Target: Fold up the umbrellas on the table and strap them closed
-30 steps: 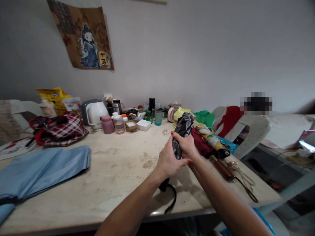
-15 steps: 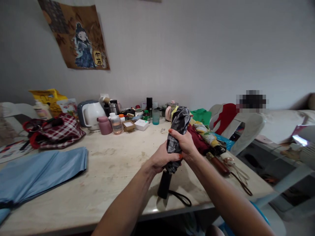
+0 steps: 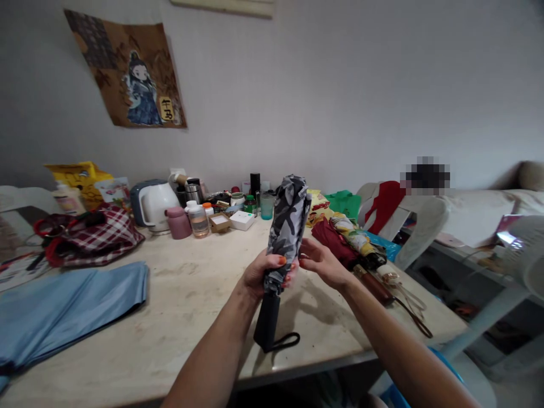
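From my end I can read just one label — on the brown poster point(image 3: 127, 71) toward ten o'clock, where a small yellow plaque point(image 3: 166, 108) carries two black characters, 午 above 马. Near three o'clock, a yellow packet point(image 3: 318, 205) bears red lettering — too small for me to make out.

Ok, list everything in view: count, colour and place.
camouflage umbrella: one, grey and black, centre
table: one, pale, foreground
folded fabric: one, blue, table left
checked bag: one, maroon and white, table left
kettle: one, white and grey, table back left
lidded jar: one, pink, beside kettle
boxes: two, brown and white, table back
cup: one, teal, right of boxes
floral bundle: one, yellow and white, table right
cloth: one, red, right background
poster: one, brown, wall
other clutter: uncounted, mixed, table and beyond
left hand: one, bare, gripping umbrella
right hand: one, bare, beside umbrella
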Demonstrator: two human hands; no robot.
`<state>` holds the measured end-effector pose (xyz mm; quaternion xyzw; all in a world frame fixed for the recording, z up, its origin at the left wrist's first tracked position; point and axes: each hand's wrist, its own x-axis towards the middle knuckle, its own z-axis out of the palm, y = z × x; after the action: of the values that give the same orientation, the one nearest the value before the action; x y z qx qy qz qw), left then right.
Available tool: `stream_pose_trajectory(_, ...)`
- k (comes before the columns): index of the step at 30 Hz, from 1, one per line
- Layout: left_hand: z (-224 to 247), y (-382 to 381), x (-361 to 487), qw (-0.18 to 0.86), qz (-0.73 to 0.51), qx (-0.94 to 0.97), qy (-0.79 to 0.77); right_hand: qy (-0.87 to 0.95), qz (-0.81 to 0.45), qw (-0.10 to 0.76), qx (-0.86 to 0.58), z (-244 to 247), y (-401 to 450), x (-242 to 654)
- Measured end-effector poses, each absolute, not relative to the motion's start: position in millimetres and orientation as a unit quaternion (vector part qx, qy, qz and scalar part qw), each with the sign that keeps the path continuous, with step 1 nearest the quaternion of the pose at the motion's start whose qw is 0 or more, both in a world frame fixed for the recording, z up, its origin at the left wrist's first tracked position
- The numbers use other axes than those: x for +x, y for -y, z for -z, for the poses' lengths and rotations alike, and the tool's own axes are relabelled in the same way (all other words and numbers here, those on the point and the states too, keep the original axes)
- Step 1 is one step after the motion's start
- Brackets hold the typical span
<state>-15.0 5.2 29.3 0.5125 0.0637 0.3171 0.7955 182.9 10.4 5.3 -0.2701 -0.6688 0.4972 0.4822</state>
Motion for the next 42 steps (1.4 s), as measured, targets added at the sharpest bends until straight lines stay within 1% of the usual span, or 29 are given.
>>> stream_pose_trajectory(3,-25.6,-7.5,-14.9,0.823,-0.285,0.49,-0.025,0.658,-0.512,0.482,-0.27,-6.5,-7.0,179.9)
stream_pose_trajectory(6,-24.0,-9.0,-16.2,0.828,-0.286,0.483,-0.012,0.62,-0.551,0.479,-0.286,-12.0,-2.7,177.7)
stream_pose_trajectory(8,-25.0,-9.8,-18.7,0.824,-0.29,0.487,-0.021,0.625,-0.517,0.491,-0.319,-15.0,-0.9,180.6)
stream_pose_trajectory(10,-27.3,-10.7,-21.8,0.822,-0.287,0.49,-0.039,0.664,-0.405,0.509,-0.369,-17.1,-0.2,188.0)
stream_pose_trajectory(12,-30.0,-11.4,-24.5,0.815,-0.297,0.494,-0.061,0.715,-0.216,0.515,-0.42,-19.1,0.8,198.6)
stream_pose_trajectory(14,-32.5,-11.8,-26.1,0.806,-0.313,0.496,-0.075,0.743,-0.002,0.497,-0.448,-21.1,3.9,210.1)
stream_pose_trajectory(16,-33.9,-12.2,-26.4,0.806,-0.32,0.49,-0.082,0.743,0.163,0.472,-0.445,-22.5,10.0,219.6)
stream_pose_trajectory(18,-33.8,-12.5,-25.8,0.812,-0.314,0.484,-0.086,0.732,0.253,0.467,-0.426,-21.5,18.0,224.8)
stream_pose_trajectory(20,-32.7,-12.8,-24.9,0.813,-0.317,0.48,-0.088,0.726,0.275,0.483,-0.405,-17.9,26.3,224.8)
stream_pose_trajectory(22,-31.3,-12.9,-24.0,0.807,-0.325,0.485,-0.091,0.715,0.212,0.529,-0.404,-13.4,33.2,219.9)
stream_pose_trajectory(23,-30.7,-12.7,-23.6,0.801,-0.329,0.491,-0.092,0.702,0.14,0.563,-0.413,-11.8,35.8,216.2)
stream_pose_trajectory(24,-30.4,-12.4,-23.3,0.796,-0.33,0.498,-0.095,0.676,0.041,0.602,-0.423,-11.1,38.0,212.2)
stream_pose_trajectory(26,-30.6,-11.6,-22.8,0.788,-0.33,0.509,-0.103,0.593,-0.206,0.655,-0.421,-12.7,41.3,204.7)
stream_pose_trajectory(28,-31.5,-10.5,-22.4,0.782,-0.34,0.51,-0.114,0.493,-0.434,0.65,-0.382,-17.3,43.3,199.5)
stream_pose_trajectory(29,-32.1,-10.1,-22.2,0.779,-0.347,0.508,-0.12,0.447,-0.516,0.635,-0.361,-19.5,43.7,197.9)
stream_pose_trajectory(30,-32.6,-9.7,-22.1,0.776,-0.353,0.508,-0.125,0.408,-0.574,0.619,-0.348,-21.1,43.5,196.9)
stream_pose_trajectory(32,-33.3,-9.2,-21.9,0.768,-0.362,0.512,-0.13,0.36,-0.632,0.588,-0.353,-21.0,41.1,195.7)
stream_pose_trajectory(36,-33.4,-9.1,-22.6,0.761,-0.356,0.525,-0.136,0.369,-0.651,0.547,-0.375,-11.4,30.5,194.7)
stream_pose_trajectory(39,-33.7,-8.7,-24.1,0.754,-0.35,0.539,-0.139,0.367,-0.65,0.563,-0.355,-7.2,25.3,196.8)
stream_pose_trajectory(42,-34.6,-7.9,-25.2,0.751,-0.348,0.545,-0.133,0.338,-0.681,0.569,-0.312,-9.8,25.6,201.4)
